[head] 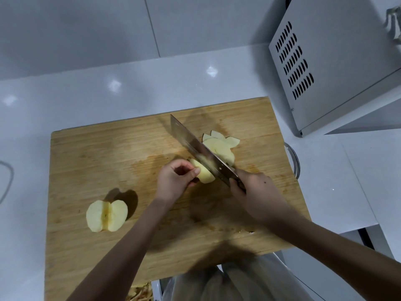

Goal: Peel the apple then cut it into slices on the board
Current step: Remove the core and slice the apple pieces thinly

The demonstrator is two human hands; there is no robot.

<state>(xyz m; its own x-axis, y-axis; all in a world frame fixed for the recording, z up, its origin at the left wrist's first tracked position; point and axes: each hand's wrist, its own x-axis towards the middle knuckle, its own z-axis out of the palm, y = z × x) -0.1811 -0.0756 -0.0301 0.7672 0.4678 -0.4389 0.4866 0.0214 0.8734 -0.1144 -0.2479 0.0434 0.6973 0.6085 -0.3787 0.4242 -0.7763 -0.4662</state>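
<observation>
Left hand [174, 180] holds apple piece [205, 176]; cleaver [193, 144] partly hides slices [223, 149]; apple half [106, 216] apart.

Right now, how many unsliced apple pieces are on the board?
2. One apple half lies alone at the board's near left; one chunk is gripped by the left hand under the knife. The slices behind the blade may hide more.

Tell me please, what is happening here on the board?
A person is slicing a peeled apple on the wooden board. The left hand holds one apple piece while the right hand grips the cleaver against it. Cut slices lie beyond the blade; another peeled half waits at the left.
</observation>
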